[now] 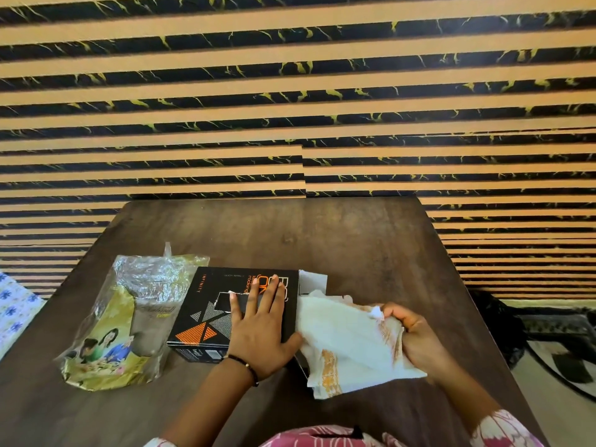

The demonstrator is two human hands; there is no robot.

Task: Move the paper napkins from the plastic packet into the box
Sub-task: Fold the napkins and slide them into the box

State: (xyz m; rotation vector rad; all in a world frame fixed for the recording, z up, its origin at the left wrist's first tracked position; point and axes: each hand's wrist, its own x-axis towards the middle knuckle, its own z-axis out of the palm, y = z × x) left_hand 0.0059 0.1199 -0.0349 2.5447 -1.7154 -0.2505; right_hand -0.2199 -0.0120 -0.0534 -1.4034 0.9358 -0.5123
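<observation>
- The left hand [263,321] lies flat, fingers spread, pressed on top of the black cardboard box with orange triangles [225,312], which sits near the middle of the dark brown wooden desk [338,240].
- The right hand [416,333] pinches a wad of white paper napkins with orange print [348,343] at their right end; their left end meets the box's open right side, where a white flap [312,280] stands up.
- The crinkled clear-and-gold plastic packet [129,317] rests just left of the box, toward the desk's left edge, and looks slack; I cannot tell whether any napkins remain inside.
- The wad looks wider and looser than the opening, so pushing could crumple or tear the sheets against the flap.
- The lower corners of the napkins hang unsupported and may catch outside the box.
- If the left hand eases off, the box could slide left into the packet.
</observation>
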